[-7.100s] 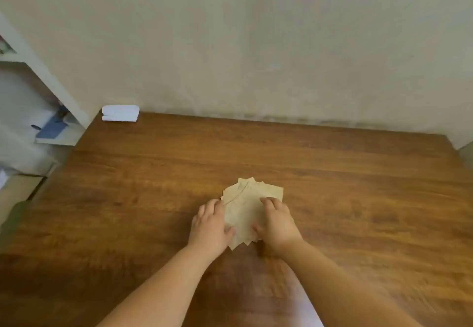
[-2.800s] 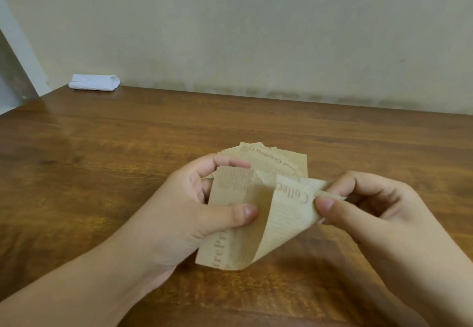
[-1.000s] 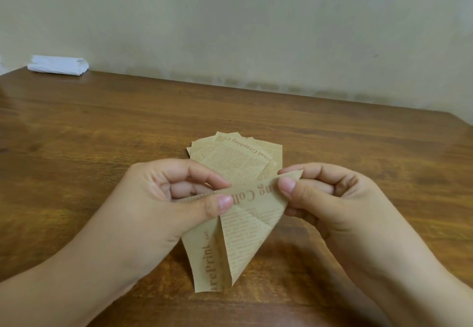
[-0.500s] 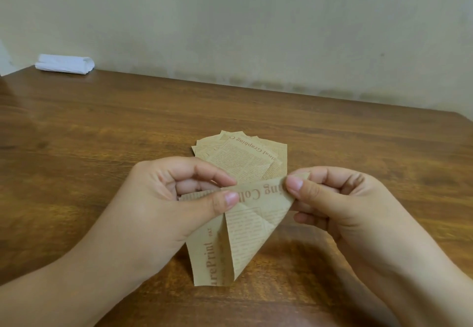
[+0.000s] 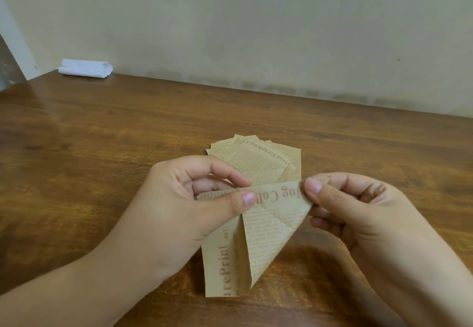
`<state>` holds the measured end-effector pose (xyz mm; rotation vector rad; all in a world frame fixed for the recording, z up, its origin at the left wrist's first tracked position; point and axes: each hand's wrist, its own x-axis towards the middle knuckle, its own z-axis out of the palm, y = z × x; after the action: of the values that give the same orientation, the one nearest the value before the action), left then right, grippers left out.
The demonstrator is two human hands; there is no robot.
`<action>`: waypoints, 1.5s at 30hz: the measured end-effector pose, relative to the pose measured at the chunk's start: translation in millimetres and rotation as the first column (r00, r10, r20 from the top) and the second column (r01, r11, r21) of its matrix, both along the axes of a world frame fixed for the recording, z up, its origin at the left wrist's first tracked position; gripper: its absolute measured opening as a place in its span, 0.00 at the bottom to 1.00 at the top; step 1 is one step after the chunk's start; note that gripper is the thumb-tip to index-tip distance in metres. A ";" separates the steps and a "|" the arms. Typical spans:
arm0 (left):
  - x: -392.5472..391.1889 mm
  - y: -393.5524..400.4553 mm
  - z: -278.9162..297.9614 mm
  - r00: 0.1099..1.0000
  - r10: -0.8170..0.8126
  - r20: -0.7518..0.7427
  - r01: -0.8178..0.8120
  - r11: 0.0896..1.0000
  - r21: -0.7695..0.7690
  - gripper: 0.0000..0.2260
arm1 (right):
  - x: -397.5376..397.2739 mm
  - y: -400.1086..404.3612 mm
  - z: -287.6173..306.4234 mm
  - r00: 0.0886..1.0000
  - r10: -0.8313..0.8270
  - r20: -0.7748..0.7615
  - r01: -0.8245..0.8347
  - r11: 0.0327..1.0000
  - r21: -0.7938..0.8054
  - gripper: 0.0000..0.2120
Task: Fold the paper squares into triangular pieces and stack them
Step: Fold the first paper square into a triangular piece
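A tan newsprint-patterned paper square [image 5: 258, 234] is held up over the wooden table [image 5: 102, 147], half folded so its lower end hangs toward me. My left hand [image 5: 189, 203] pinches its top edge at the left between thumb and forefinger. My right hand [image 5: 353, 209] pinches the top right corner the same way. Behind the held sheet, a fanned pile of several flat paper squares [image 5: 258, 160] lies on the table, partly hidden by my left fingers and the sheet.
A folded white cloth or tissue pack [image 5: 85, 68] lies at the table's far left corner by the wall [image 5: 256, 32]. The table's back edge meets the wall. A white shelf edge [image 5: 12, 45] shows at far left.
Both hands lifted one sheet from the pile and brought its corners together. In the last second the pinches stay on the top edge and the fold hardly shifts.
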<state>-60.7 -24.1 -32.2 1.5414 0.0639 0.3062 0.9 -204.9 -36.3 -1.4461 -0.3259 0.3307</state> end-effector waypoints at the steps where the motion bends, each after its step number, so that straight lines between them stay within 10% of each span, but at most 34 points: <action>1: 0.1 0.3 -0.1 1.000 -0.001 0.009 0.001 1.000 0.003 0.07 | 0.3 0.2 -0.1 1.000 0.003 0.001 -0.003 1.000 0.000 0.25; 18: 7.4 9.1 6.5 0.999 0.018 0.050 -0.026 0.987 0.156 0.10 | 3.6 0.1 8.6 0.994 -0.040 0.099 0.046 0.997 -0.062 0.12; 29: 23.8 -16.7 40.8 0.990 0.026 0.140 -0.070 0.945 0.318 0.06 | 15.6 -15.9 22.7 0.997 -0.080 0.007 0.078 0.983 0.164 0.10; 45: 34.3 -24.5 14.8 0.976 0.086 0.199 -0.116 0.983 0.140 0.06 | 27.3 -21.6 17.6 0.995 -0.080 0.055 0.074 0.990 0.117 0.09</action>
<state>-26.4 -48.7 -17.3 1.6545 -0.0338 0.5506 28.2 -226.5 -18.7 -1.3536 -0.3308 0.2038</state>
